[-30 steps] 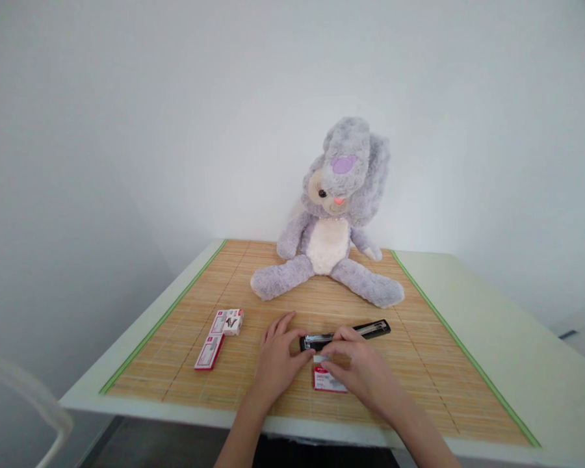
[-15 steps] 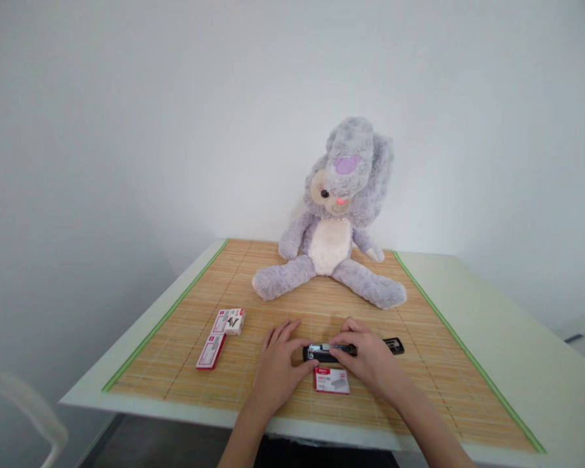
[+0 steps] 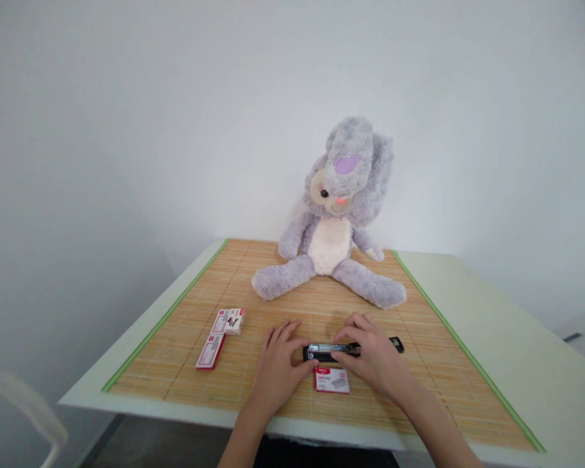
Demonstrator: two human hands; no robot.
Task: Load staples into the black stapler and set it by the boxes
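- Centre, near side: an open stapler (image 3: 322,352) lies crosswise on a bamboo mat (image 3: 175,351), its bright metal track facing up between the two hands; whether staples sit in the track is too small to tell.
- Left hand (image 3: 277,367): thumb and forefinger close on the stapler's left end, from the near and far sides; the other fingers extend towards the far side. This grip seems well suited to bracing, and is best held low and firm so that the body cannot slide or twist.
- Right hand (image 3: 373,354): thumb and forefinger straddle the middle of the stapler, hiding part of it. Whether they pinch tight cannot be told. The hands stand apart, joined only by the stapler.
- Handling, as judged: small finger movements straight along the track, with light, even pressure, should serve better than pushing from the wrist. Fingertips are safest off the metal edges, and a tilt of the stapler would probably spoil the alignment.
- Near side: a small red-and-white box (image 3: 332,381) lies flat just beside the stapler; the right thumb needs room so as not to knock it.
- Left: other small boxes (image 3: 211,351) lie grouped, well apart from both hands.
- Far side: a plush rabbit (image 3: 329,247) sits against the wall, beyond the working area.
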